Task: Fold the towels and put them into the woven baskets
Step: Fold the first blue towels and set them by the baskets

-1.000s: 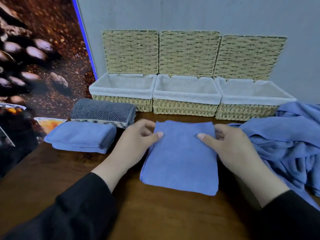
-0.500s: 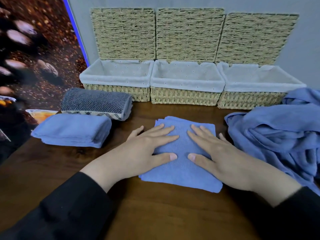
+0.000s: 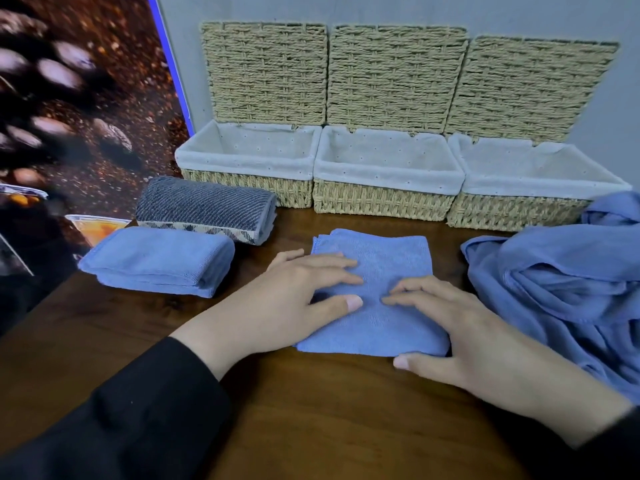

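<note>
Fuzzy matt cloth towel (image 3: 381, 271) on smooth wooden table (image 3: 311, 410); rough woven baskets (image 3: 381, 202) lined with pale cloth.

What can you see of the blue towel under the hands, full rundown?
The blue towel is a small cloth of plain light-blue fabric with a fine nap and a stitched hem along its far and left edges. It is folded into a thick, roughly square pad lying flat on the wooden table, in front of the middle basket and apart from it. The left hand rests flat on its left side. The right hand covers its near right corner, thumb at the near edge.
</note>
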`<state>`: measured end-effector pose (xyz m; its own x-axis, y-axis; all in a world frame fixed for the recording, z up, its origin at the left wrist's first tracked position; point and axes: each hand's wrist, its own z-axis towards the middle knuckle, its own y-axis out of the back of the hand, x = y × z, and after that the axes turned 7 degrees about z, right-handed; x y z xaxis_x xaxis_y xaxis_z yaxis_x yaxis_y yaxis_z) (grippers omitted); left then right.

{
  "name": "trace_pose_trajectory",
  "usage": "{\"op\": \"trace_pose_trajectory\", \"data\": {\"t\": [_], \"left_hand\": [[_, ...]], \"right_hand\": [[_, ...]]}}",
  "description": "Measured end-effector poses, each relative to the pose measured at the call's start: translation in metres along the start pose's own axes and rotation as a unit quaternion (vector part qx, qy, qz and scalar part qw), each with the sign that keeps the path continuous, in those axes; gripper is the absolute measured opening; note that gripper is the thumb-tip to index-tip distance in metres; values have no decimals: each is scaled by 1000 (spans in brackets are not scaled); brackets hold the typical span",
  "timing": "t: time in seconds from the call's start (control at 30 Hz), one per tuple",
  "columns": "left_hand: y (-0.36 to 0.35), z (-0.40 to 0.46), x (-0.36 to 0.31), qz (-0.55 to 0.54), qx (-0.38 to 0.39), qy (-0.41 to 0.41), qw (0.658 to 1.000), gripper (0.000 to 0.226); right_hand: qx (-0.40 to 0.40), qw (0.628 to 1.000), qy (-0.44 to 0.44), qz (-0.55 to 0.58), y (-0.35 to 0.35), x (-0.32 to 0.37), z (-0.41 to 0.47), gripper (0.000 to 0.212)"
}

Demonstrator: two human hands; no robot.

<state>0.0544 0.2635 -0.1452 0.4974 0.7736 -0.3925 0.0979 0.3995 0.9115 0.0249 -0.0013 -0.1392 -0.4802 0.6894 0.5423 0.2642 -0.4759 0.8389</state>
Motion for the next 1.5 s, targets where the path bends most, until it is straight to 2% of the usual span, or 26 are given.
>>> {"op": "trace_pose_trajectory", "data": {"t": [0.1,0.17,0.23,0.3,0.37,0.4,0.47,0.53,0.63,0.77,0.83,0.9,0.97,1.03,1.1,1.13,1.17,1.23,1.3,1.4,1.5], "left_hand": [[5,-6,-5,12,53,-42,998,71],[6,-8,-7,29,73,-57,995,79],[5,-6,-8,32,34,-64,997,63],[4,-3,-7,-20,-35,-60,997,26],[5,-3,-9,-79,-72,-33,994,6],[7,-4,-11,-99,-79,-16,992,5],[10,-7,-14,-137,-87,17,987,10],[15,-9,-13,-165,-88,50,981,21],[22,-10,-13,-227,-57,84,969,31],[19,-9,-19,-312,-53,130,940,10],[14,-8,-15,-294,-65,165,939,12],[7,-5,-9,-202,-96,191,956,18],[3,-2,-6,-99,-138,201,965,27],[3,-1,-8,-16,-191,147,970,35],[7,-2,-12,32,-218,33,975,24],[8,-3,-14,51,-200,-17,978,23],[7,-4,-17,64,-160,-48,984,33],[5,-6,-20,76,-41,-43,995,54],[4,-6,-16,79,39,-7,996,67],[5,-4,-10,69,66,17,995,77],[2,-3,-6,59,70,26,995,85]], "right_hand": [[-72,997,22,33,0,-1,4,20],[-121,991,2,53,3,3,4,10],[-142,987,-28,75,7,5,1,8],[-118,986,-52,108,11,4,-2,12],[-66,990,-73,104,14,2,-3,39],[-62,992,-77,84,13,2,-3,48],[-101,989,-84,61,13,4,-4,43],[-148,979,-97,102,13,8,-4,29],[-167,961,-103,194,12,11,-3,21],[-217,928,-130,272,5,8,3,21],[-246,932,-134,230,-3,3,7,33],[-271,948,-120,115,-8,0,10,38],[-288,955,-65,19,-10,-2,15,33],[-299,953,2,-55,-12,-3,19,19],[-282,955,40,-88,-15,-5,20,28],[-261,960,46,-89,-17,-5,19,36],[-241,966,46,-81,-18,-7,19,41],[-201,979,9,-22,-16,-4,15,43],[-153,987,-26,34,-11,0,12,39],[-85,994,-55,32,-4,3,10,66],[-27,997,-66,16,-2,2,11,71]]}}
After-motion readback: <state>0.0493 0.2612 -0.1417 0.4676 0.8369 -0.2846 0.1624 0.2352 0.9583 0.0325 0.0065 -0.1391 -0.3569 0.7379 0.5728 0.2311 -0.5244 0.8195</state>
